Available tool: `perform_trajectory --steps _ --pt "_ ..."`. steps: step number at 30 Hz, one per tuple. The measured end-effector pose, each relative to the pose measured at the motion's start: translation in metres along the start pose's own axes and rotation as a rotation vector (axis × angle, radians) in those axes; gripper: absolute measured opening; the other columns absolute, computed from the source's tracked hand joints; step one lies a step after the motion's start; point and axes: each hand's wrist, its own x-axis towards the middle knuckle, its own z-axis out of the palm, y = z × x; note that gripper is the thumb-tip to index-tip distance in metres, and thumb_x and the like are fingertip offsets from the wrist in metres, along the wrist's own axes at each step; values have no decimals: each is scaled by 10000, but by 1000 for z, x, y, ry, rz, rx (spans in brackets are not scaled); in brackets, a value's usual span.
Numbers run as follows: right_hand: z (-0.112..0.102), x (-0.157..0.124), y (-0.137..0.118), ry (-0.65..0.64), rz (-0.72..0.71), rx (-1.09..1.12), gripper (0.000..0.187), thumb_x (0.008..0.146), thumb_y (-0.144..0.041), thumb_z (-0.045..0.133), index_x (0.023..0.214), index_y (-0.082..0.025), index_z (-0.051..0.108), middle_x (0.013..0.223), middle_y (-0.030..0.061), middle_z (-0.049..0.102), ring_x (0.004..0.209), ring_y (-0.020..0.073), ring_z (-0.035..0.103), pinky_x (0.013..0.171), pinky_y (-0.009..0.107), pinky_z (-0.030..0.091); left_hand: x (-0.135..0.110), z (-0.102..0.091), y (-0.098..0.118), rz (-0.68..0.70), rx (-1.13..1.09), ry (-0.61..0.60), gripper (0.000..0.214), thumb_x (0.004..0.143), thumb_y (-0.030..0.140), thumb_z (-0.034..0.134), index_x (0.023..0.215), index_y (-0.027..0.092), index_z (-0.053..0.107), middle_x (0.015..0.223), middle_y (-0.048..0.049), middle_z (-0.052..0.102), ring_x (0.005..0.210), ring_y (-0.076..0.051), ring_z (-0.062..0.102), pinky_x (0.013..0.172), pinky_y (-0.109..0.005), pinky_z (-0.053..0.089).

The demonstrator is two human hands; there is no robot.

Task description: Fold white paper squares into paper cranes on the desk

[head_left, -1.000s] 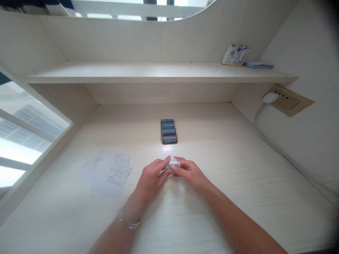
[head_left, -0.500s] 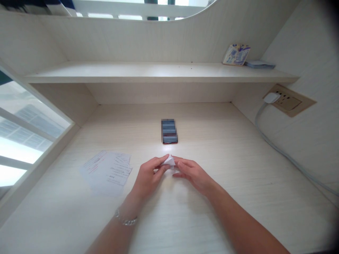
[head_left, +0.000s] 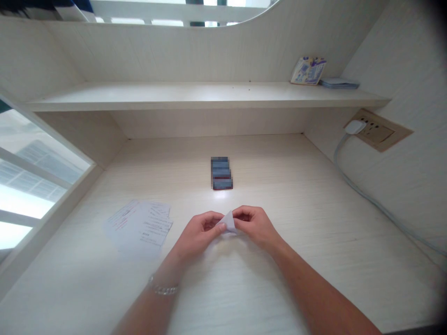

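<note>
Between my two hands is a small piece of folded white paper (head_left: 229,223), its pointed tip facing up and away from me. My left hand (head_left: 201,232) pinches its left side, with the thumb laid across the front. My right hand (head_left: 256,225) grips the right edge between thumb and fingers. Both hands are just above the desk, and the fingertips behind the paper are partly hidden. Beyond them a phone (head_left: 221,173), its screen blurred out, lies flat on the desk.
Several overlapping sheets of paper with writing (head_left: 139,228) lie on the desk (head_left: 167,163) at left. A shelf (head_left: 195,95) crosses the back, holding a small printed packet (head_left: 308,71) and a flat stack (head_left: 338,83). From the wall socket (head_left: 384,132), a grey cable (head_left: 370,200) runs down at right.
My right hand has closed in from a looser, flatter pose and now pinches the paper's right edge. The folded paper has turned, so its point stands up more clearly. The view has shifted slightly.
</note>
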Motion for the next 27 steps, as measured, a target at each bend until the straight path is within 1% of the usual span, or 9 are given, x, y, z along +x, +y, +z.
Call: perform_trajectory --steps 3,8,13,16,18,20,22,24,27 --pt "4 -1 0 21 -13 -13 172 684 -209 618 828 -155 696 738 37 695 673 171 630 601 265 481 2 1 -5 -5 -11 85 268 783 332 582 959 145 659 949 -107 685 834 -205 639 754 -322 497" --pt "12 -3 0 137 -55 -102 179 737 -257 589 850 -162 690 726 38 691 671 177 627 594 264 477 3 12 -5 0 -42 206 310 778 329 586 1022 144 634 1028 -105 665 922 -210 622 821 -323 487" --pt "14 -4 1 197 -93 -169 128 762 -245 573 788 -174 677 728 35 686 662 171 627 619 268 483 1 25 -11 33 50 234 534 691 271 675 1198 182 532 1192 -112 581 1035 -225 573 863 -338 474" --pt "15 -6 0 217 -127 -206 122 769 -252 575 784 -182 672 767 41 676 697 172 621 612 265 485 2 26 -16 56 103 279 488 738 198 595 1220 195 517 1235 -97 551 1100 -211 533 910 -339 444" --pt "17 -7 -1 225 -158 -200 123 769 -258 582 813 -188 672 833 49 670 756 180 618 620 264 491 2 24 -18 49 111 305 440 766 142 523 1202 198 538 1255 -79 543 1145 -195 499 973 -340 386" --pt "19 -7 -3 209 -177 -177 129 771 -266 587 832 -190 671 861 51 664 785 182 616 628 263 497 3 21 -18 29 109 328 397 782 131 485 1163 200 574 1245 -64 558 1157 -188 488 1006 -338 344" --pt "20 -7 -4 177 -177 -151 143 774 -291 595 830 -186 673 849 51 663 779 179 618 634 265 501 4 20 -17 12 87 354 337 796 174 493 1110 198 611 1188 -62 601 1105 -193 529 973 -330 374" --pt "21 -7 -4 154 -164 -123 168 765 -324 613 828 -180 674 832 49 663 760 175 618 639 269 502 5 19 -16 -10 32 364 291 785 233 540 1055 186 640 1111 -69 643 1018 -203 581 897 -316 431" --pt "20 -6 -3 126 -150 -72 197 728 -335 657 845 -177 663 828 43 663 733 167 613 631 268 500 6 18 -16 -73 -94 352 299 763 305 595 1018 158 649 1011 -87 679 922 -217 618 797 -306 474"
